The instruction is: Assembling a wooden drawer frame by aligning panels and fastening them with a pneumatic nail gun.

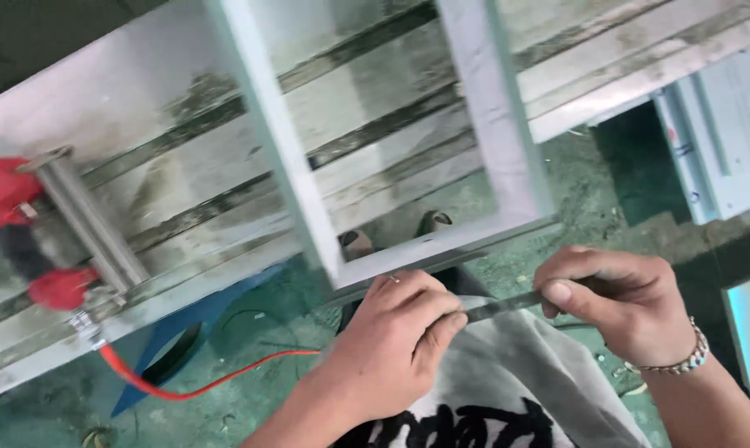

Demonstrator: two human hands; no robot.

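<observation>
Over green floor [557,191], hands [508,319] gripping strip [508,303]

Both forearms are bare, with no sleeves reaching into view. The right hand [620,303] has a beaded bracelet [678,361] around its wrist, made of small pale beads with a few turquoise ones between them. The left hand [400,332] has no ring or band. Below the arms shows a grey shirt [508,382] with bold black lettering printed across the front.

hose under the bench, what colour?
Red; the hose shows clearly in the head view, running across the green floor.
</observation>
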